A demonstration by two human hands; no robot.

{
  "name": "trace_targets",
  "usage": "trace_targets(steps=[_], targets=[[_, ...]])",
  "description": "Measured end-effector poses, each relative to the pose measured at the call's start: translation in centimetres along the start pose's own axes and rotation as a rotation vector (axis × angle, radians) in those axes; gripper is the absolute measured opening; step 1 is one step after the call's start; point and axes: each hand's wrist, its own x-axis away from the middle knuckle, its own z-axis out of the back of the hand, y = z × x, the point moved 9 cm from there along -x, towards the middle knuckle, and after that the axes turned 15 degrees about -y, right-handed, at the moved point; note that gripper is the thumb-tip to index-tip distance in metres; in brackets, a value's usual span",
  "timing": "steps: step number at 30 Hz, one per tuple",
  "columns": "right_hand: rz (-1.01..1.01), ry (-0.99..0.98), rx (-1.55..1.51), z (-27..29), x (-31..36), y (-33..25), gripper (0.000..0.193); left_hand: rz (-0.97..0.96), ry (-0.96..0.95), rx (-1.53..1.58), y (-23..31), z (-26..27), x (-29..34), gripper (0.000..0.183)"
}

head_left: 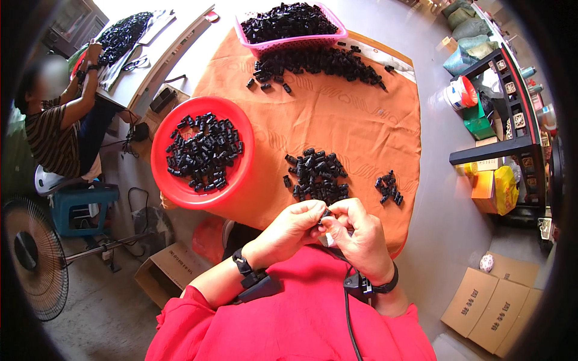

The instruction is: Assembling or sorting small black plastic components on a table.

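My left hand (293,227) and my right hand (365,239) meet at the near edge of the orange-clothed table. Between their fingertips is a small black plastic piece (326,214), pinched from both sides and partly hidden. Just beyond my hands lies a heap of similar short black cylindrical pieces (317,174). A smaller cluster of black pieces (389,188) rests to its right. On the left, a round red basin (159,147) holds many more. At the far side, a pink basket (340,31) is heaped with black pieces, and a long loose pile (325,65) spreads in front of it.
A person in a striped shirt (57,141) works at a white table (158,57) on the far left. A standing fan (36,259) and an open cardboard box (171,271) are at lower left. A black rack (512,144) and flattened cardboard (494,307) are on the right.
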Motion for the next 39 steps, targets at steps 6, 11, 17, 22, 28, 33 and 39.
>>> trace_targets(steps=[6, 11, 17, 22, 28, 33, 39], targets=[[0.011, 0.067, 0.074, 0.0, -0.4, 0.8, 0.009, 0.02, -0.012, -0.051, -0.5, 0.9, -0.1, 0.021], [-0.037, 0.181, -0.002, 0.6, -0.4, 1.0, 0.009, 0.007, -0.016, -0.065, 0.2, 0.2, -0.4, 0.023], [0.03, 0.306, 0.397, 1.1, -0.7, -1.3, 0.013, 0.004, 0.004, -0.106, 0.4, 0.5, -0.5, 0.024], [0.004, 0.303, 0.458, 1.1, -0.9, -1.1, 0.014, 0.004, 0.027, -0.12, 0.5, 0.5, -0.5, 0.023], [-0.016, 0.289, 0.503, 1.0, -1.2, -1.2, 0.013, -0.002, 0.046, -0.134, 0.6, 0.8, -0.6, 0.02], [-0.037, 0.278, 0.489, 0.9, -1.3, -0.9, 0.013, -0.011, 0.045, -0.167, 0.8, 1.0, -0.5, 0.019], [-0.061, 0.288, 0.467, 1.0, -1.4, -0.6, 0.011, -0.02, 0.099, -0.185, 0.6, 1.3, -0.6, 0.02]])
